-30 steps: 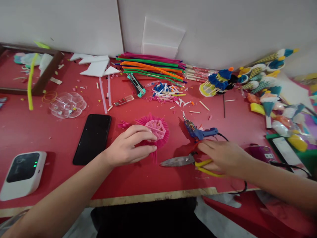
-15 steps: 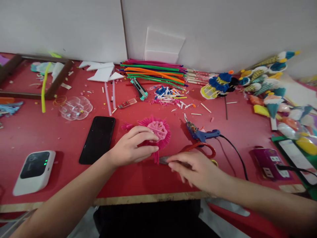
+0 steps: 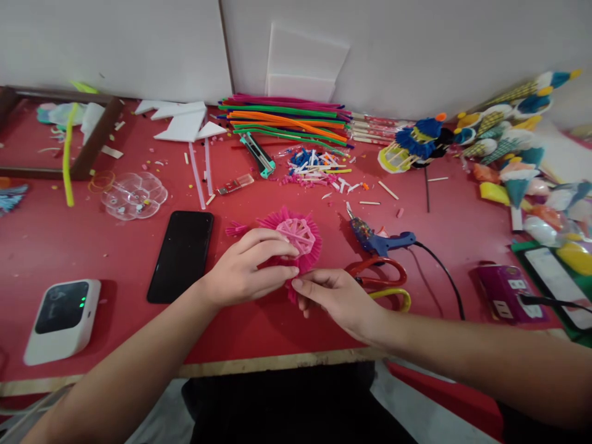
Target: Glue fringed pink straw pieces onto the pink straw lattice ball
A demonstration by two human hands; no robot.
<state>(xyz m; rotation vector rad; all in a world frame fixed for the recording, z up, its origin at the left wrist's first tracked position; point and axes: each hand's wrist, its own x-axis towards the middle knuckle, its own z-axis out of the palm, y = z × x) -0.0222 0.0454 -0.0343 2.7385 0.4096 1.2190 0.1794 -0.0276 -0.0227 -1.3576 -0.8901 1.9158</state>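
Observation:
A pink round craft piece (image 3: 300, 237), with a fringed rim and pale pink spokes at its centre, lies on the red table. My left hand (image 3: 252, 268) curls over its lower left side, fingers bent onto it. Just right of those fingertips, my right hand (image 3: 340, 299) pinches the pink fringe (image 3: 293, 295) at the piece's lower edge; the fingers partly hide it. Scissors with a red handle (image 3: 383, 268) and a yellow handle (image 3: 398, 297) lie behind my right hand, their blades covered. A small pink fringed piece (image 3: 235, 229) rests to the left.
A blue glue gun (image 3: 382, 242) with its cord is beyond the scissors. A black phone (image 3: 181, 256) and a white device (image 3: 62, 322) lie left. Pipe cleaners (image 3: 287, 120), a cutter (image 3: 256, 154) and cut scraps (image 3: 314, 166) lie farther back. Craft cones (image 3: 504, 126) crowd the right.
My right hand has moved left, away from the scissors' blades, to the pink fringe. My left hand stays on the craft piece. The view has shifted slightly.

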